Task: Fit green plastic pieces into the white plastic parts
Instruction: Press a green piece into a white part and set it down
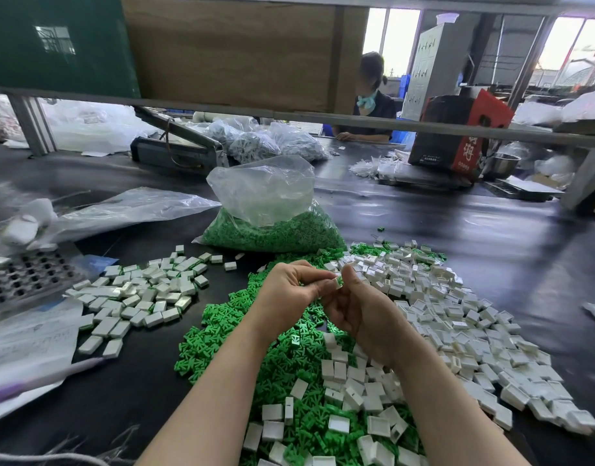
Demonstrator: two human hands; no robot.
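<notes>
My left hand (289,290) and my right hand (360,307) meet above the middle of the table, fingertips pinched together on one small white part (336,282) with a green piece (340,280) showing at its edge. Under my hands lies a heap of loose green pieces (229,324). A wide pile of open white parts (457,317) spreads to the right. To the left sits a separate group of white parts (144,294), most lying flat.
A clear bag of green pieces (272,230) stands behind the heaps. A metal perforated tray (23,277) and plastic sheets (27,341) lie at the left. Another person (370,102) sits across the table beside a red box (457,129). Low shelf rail (289,114) overhead.
</notes>
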